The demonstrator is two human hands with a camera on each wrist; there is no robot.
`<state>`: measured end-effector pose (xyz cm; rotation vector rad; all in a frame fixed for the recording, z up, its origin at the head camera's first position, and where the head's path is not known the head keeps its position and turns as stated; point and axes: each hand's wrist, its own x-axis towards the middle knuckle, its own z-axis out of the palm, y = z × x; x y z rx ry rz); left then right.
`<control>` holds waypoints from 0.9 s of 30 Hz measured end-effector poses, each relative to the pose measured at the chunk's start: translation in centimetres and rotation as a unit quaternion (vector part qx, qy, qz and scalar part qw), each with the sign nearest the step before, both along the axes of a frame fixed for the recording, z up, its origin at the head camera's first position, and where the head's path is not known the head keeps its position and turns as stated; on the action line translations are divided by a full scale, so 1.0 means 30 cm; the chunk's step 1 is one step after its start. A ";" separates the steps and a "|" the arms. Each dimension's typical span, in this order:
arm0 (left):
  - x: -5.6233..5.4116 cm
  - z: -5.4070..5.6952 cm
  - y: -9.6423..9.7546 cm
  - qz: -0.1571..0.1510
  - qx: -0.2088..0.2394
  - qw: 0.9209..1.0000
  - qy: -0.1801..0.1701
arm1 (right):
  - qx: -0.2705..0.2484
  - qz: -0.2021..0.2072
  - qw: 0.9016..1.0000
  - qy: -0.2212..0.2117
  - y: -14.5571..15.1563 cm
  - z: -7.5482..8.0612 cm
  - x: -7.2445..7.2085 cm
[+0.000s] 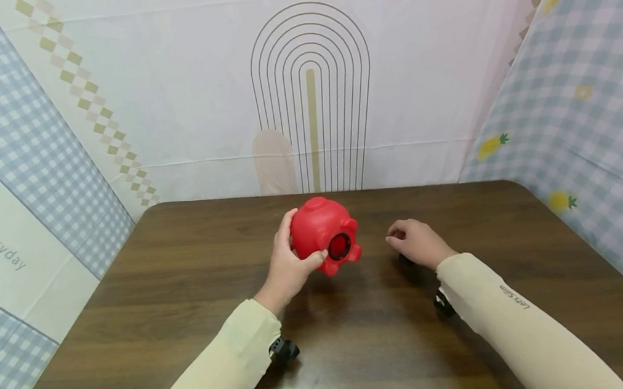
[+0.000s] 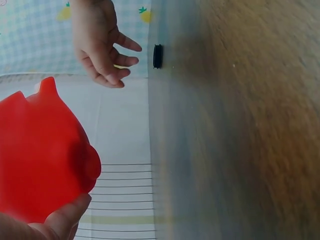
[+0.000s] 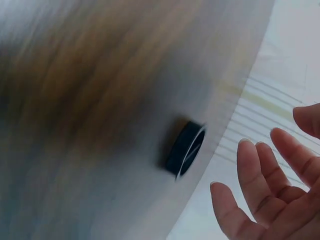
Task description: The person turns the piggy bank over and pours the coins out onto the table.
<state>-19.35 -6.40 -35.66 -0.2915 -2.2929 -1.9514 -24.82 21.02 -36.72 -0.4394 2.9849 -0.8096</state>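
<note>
Head view: we see the left hand [image 1: 286,268] gripping a red piggy bank [image 1: 317,234], its thumb near the black-rimmed opening [image 1: 339,246]. The piggy bank is left of the right hand [image 1: 420,243], over the far half of the wooden table [image 1: 156,263]. Its underside — stubby feet set about the opening — points to the person's right and somewhat back toward the camera; a rounded bump faces the far side. The body is nearly round, so we cannot fix its long axis here.

Left wrist view: the feet again point toward the right hand, and we note the piggy bank held clear of the tabletop. A black cap [image 2: 158,56] rests on the table just below the right hand's fingers.

Right wrist view: we find this hand empty, fingers loosely bent and spread — near the cap, not touching it. The cap lies flat, hollow side up.
</note>
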 end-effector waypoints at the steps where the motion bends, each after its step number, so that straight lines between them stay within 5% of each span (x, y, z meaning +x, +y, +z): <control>1: 0.001 0.000 -0.002 -0.002 -0.001 1.000 0.000 | -0.010 0.000 1.000 0.000 -0.006 0.000 0.004; 10: 0.004 -0.006 -0.014 -0.018 -0.019 1.000 0.004 | -0.136 -0.018 0.990 -0.027 -0.073 0.008 0.052; 17: 0.008 -0.013 -0.013 -0.022 -0.027 0.999 0.015 | -0.252 -0.023 0.961 -0.109 -0.108 0.030 0.091; 27: 0.018 -0.015 -0.011 -0.035 -0.036 0.998 0.043 | -0.303 0.013 0.936 -0.179 -0.144 0.072 0.114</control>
